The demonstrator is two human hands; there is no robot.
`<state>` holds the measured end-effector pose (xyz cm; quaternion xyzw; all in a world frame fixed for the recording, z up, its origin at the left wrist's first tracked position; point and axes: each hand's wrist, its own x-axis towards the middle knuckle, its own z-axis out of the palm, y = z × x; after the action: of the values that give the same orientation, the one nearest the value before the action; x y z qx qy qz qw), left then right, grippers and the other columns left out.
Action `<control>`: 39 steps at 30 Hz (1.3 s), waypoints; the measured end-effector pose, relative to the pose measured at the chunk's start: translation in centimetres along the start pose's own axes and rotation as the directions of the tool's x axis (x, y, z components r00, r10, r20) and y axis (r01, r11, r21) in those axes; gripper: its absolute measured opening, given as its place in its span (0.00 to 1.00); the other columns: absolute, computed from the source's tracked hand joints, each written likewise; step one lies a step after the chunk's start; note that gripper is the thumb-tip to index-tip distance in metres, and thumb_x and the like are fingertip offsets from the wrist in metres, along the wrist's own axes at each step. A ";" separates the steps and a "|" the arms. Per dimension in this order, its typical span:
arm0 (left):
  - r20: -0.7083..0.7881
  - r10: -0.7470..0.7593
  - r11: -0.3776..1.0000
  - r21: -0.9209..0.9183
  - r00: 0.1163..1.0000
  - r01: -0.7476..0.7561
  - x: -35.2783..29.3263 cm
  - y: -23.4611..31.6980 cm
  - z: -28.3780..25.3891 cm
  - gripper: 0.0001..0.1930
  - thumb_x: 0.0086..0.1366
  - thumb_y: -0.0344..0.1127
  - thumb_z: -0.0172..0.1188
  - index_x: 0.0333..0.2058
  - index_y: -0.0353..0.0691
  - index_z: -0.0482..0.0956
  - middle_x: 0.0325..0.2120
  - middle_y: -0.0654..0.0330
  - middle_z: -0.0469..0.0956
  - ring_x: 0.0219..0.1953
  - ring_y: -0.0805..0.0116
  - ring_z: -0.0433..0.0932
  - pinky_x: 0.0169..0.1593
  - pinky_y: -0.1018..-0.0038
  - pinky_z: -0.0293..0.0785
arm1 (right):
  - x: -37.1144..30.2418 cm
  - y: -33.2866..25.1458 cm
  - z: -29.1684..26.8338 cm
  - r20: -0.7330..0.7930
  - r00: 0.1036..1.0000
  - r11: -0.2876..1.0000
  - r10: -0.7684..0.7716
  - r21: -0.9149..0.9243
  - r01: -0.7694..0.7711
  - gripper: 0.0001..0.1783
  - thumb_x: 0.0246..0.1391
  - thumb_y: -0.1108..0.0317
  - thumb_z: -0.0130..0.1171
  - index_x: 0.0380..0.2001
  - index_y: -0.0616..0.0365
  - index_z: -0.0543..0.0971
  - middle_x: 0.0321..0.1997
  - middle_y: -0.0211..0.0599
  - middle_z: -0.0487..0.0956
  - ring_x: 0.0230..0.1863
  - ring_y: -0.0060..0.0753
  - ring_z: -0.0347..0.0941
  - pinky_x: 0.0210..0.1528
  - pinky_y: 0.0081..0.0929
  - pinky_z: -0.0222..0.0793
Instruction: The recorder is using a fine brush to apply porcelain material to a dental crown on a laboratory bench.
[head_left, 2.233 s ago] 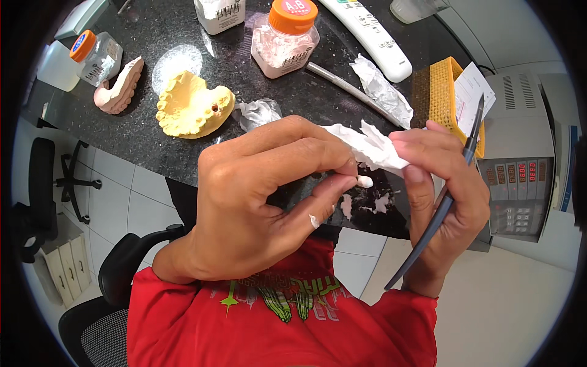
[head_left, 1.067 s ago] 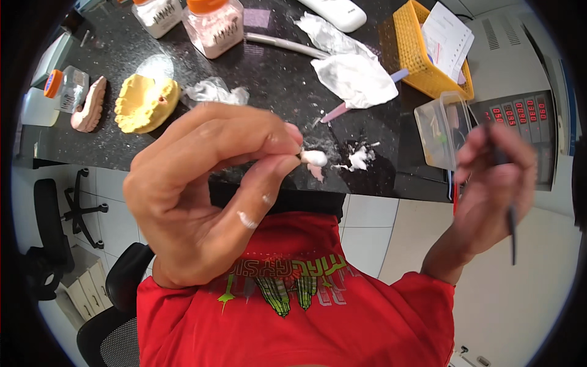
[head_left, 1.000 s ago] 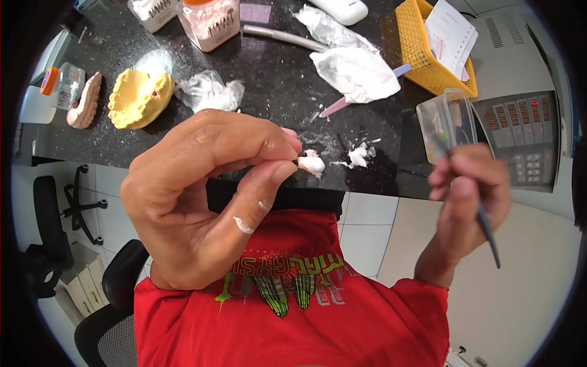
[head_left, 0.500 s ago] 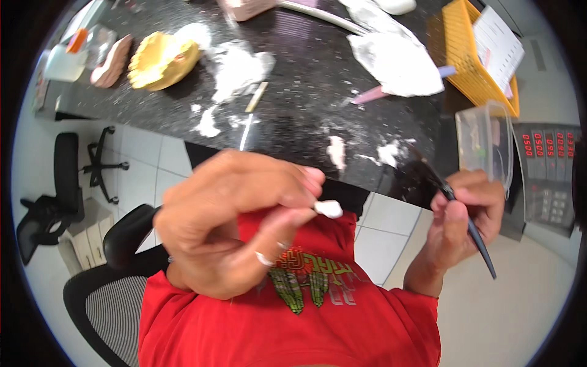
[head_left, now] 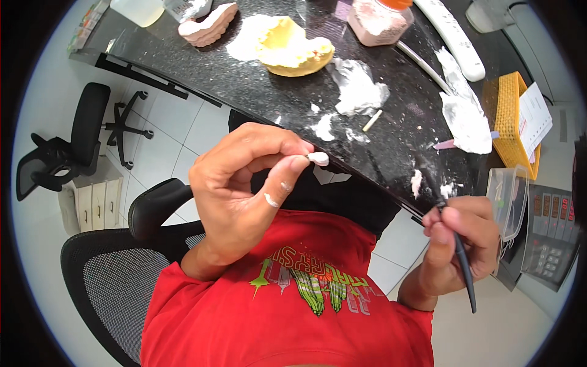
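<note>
My left hand (head_left: 244, 183) pinches a small white tooth-shaped piece (head_left: 318, 159) between thumb and forefinger, in front of the counter's near edge. White smears mark its thumb. Wrapped in the fingers of my right hand (head_left: 461, 241) is a slim black-handled brush (head_left: 465, 269). The brush's tip end points toward the counter and is hard to make out. Beyond that tip, a white powdery dab (head_left: 449, 189) and a pinkish dab (head_left: 417, 183) lie on the dark counter (head_left: 391, 147). The two hands are well apart.
On the counter are a yellow dental model (head_left: 293, 64), a pink dental model (head_left: 208, 27), crumpled white tissue (head_left: 361, 92), a jar of pink powder (head_left: 379, 27) and a yellow basket (head_left: 510, 140). A clear plastic box (head_left: 507, 202) and a control panel (head_left: 550, 226) stand at right.
The view has swung, so the counter's things sit farther right and lower. My left hand now appears smaller and higher, with the white piece still pinched. My right hand keeps the brush.
</note>
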<state>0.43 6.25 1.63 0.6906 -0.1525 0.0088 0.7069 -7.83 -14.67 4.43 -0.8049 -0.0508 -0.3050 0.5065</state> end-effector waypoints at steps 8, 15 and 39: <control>0.076 -0.007 0.996 -0.091 0.997 0.014 0.7 -0.5 -0.6 0.03 0.57 0.20 0.59 0.31 0.28 0.77 0.30 0.53 0.76 0.33 0.68 0.77 0.38 0.76 0.76 | 0.7 -0.2 4.1 -0.001 0.999 0.999 0.034 0.020 -0.034 0.08 0.41 0.78 0.62 0.28 0.62 0.76 0.22 0.42 0.76 0.18 0.24 0.71 0.18 0.15 0.65; 0.085 0.019 0.997 -0.071 0.996 -0.013 1.4 -0.9 -0.7 0.04 0.54 0.18 0.61 0.31 0.28 0.79 0.29 0.53 0.77 0.32 0.70 0.78 0.35 0.80 0.77 | 0.9 0.5 3.7 0.023 0.998 0.998 -0.061 0.032 0.060 0.10 0.42 0.77 0.60 0.31 0.64 0.72 0.23 0.42 0.75 0.19 0.26 0.71 0.19 0.16 0.65; 0.246 0.026 0.993 -0.122 0.969 0.004 2.2 0.7 2.8 0.03 0.53 0.19 0.61 0.28 0.29 0.79 0.26 0.51 0.79 0.31 0.63 0.81 0.36 0.76 0.77 | 29.6 12.0 -12.5 0.210 0.965 0.559 0.154 -0.824 0.090 0.17 0.48 0.53 0.61 0.32 0.57 0.83 0.26 0.37 0.81 0.28 0.30 0.75 0.34 0.27 0.68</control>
<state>1.78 3.10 2.82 0.6412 -0.2432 -0.0827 0.7231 15.31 -37.73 14.83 -0.9812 0.0477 -0.1761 0.0636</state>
